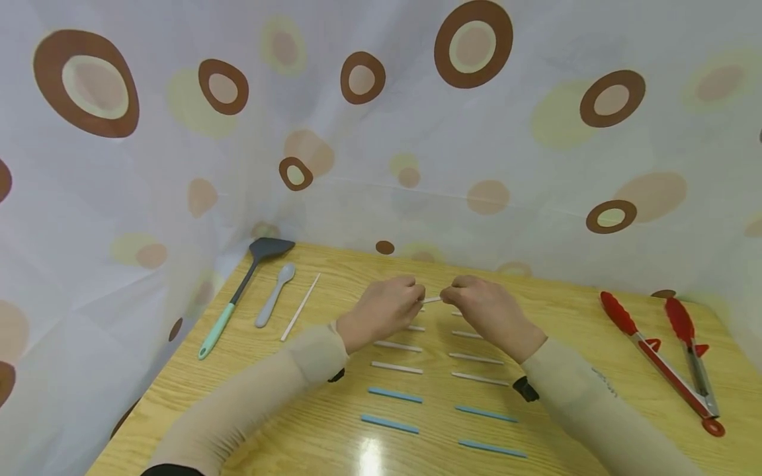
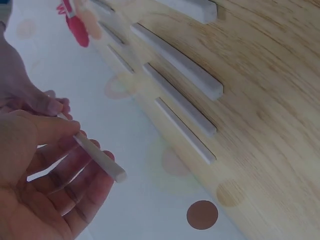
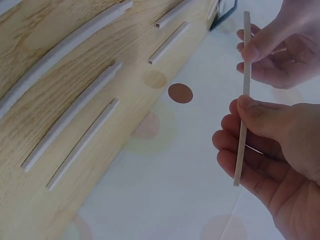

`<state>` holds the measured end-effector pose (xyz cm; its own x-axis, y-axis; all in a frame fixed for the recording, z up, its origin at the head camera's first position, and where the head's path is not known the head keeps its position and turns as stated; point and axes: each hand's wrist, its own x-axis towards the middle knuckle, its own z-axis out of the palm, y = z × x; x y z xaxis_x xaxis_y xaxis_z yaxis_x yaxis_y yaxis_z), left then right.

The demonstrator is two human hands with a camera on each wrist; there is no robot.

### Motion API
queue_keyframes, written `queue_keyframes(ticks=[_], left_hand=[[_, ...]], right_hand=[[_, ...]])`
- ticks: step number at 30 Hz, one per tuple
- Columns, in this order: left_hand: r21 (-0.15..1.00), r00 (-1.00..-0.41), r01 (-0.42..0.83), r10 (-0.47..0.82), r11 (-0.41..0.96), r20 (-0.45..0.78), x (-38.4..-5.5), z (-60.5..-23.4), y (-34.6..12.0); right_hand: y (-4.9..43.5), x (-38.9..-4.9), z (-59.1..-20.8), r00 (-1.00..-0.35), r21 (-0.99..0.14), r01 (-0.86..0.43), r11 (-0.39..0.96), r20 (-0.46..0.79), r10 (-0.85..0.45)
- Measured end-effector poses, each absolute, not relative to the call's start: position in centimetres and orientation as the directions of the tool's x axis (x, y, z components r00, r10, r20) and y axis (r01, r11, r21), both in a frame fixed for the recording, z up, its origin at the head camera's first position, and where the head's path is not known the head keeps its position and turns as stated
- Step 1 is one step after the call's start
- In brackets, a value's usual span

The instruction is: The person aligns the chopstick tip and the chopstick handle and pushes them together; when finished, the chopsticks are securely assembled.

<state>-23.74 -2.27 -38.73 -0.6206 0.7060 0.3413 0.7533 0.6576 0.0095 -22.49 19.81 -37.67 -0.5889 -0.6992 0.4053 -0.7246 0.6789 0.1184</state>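
Note:
A thin white stick is held level between both hands above the back of the table. My left hand pinches its left part between thumb and fingers. My right hand pinches the right part, and a short bare length shows between the two. In the right wrist view the stick looks straight and in one piece. The left wrist view shows one end of the stick lying across the left fingers. Below the hands, short white sticks lie in two columns, some partly hidden by the hands.
Nearer the front lie blue sticks in the same columns. To the left are a longer white stick, a grey spoon and a spatula with a mint handle. Red-tipped tongs lie spread at the right. A patterned sheet hangs behind.

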Motion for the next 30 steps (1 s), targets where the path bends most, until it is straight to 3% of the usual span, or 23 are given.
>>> queue_keyframes(ticks=[8,16,22,30], left_hand=[[0.03,-0.652,0.734,0.691,0.679,0.313,-23.5,-39.0,-1.9],[0.336,-0.78,0.616,0.613,0.712,0.13,-24.0,-38.2,-3.5],[0.455,-0.811,0.527,0.585,0.718,0.017,-24.7,-37.9,-6.3],[0.437,-0.888,0.309,0.421,0.845,-0.185,-26.3,-38.6,-10.1]], right_hand=[[19.4,-22.8,-37.6,-0.543,0.157,-0.732,0.663,0.454,-0.706],[20.2,-23.6,-36.9,-0.502,0.085,-0.756,0.649,0.56,-0.659],[21.8,-24.0,-37.5,-0.581,0.04,-0.734,0.678,0.481,-0.657],[23.9,-24.7,-39.9,-0.731,-0.024,-0.647,0.762,0.304,-0.611]])
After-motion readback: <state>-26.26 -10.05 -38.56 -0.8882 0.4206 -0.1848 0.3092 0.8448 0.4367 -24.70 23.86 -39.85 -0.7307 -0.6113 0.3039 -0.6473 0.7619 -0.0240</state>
